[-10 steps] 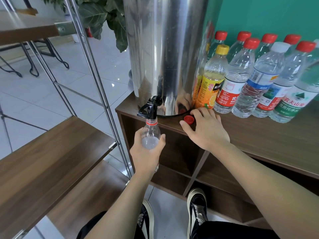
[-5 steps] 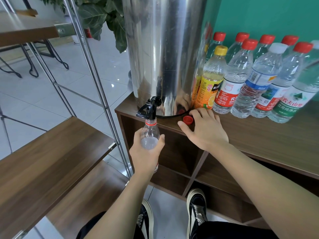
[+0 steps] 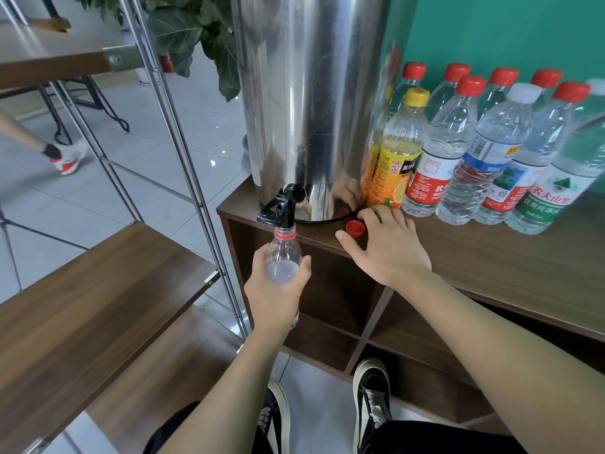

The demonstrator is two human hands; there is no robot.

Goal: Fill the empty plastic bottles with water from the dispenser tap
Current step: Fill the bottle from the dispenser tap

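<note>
My left hand grips a clear plastic bottle with a red neck ring, its open mouth right under the black tap of the steel dispenser. Water shows inside the bottle up to about my fingers. My right hand rests flat on the wooden counter, fingers touching down beside a loose red cap.
Several capped bottles stand in rows right of the dispenser, one with a yellow cap and orange label. A metal-framed wooden shelf stands at left. A passer-by's foot is on the tiled floor.
Both hands hold their places. A person's foot has come into view at the far left.
</note>
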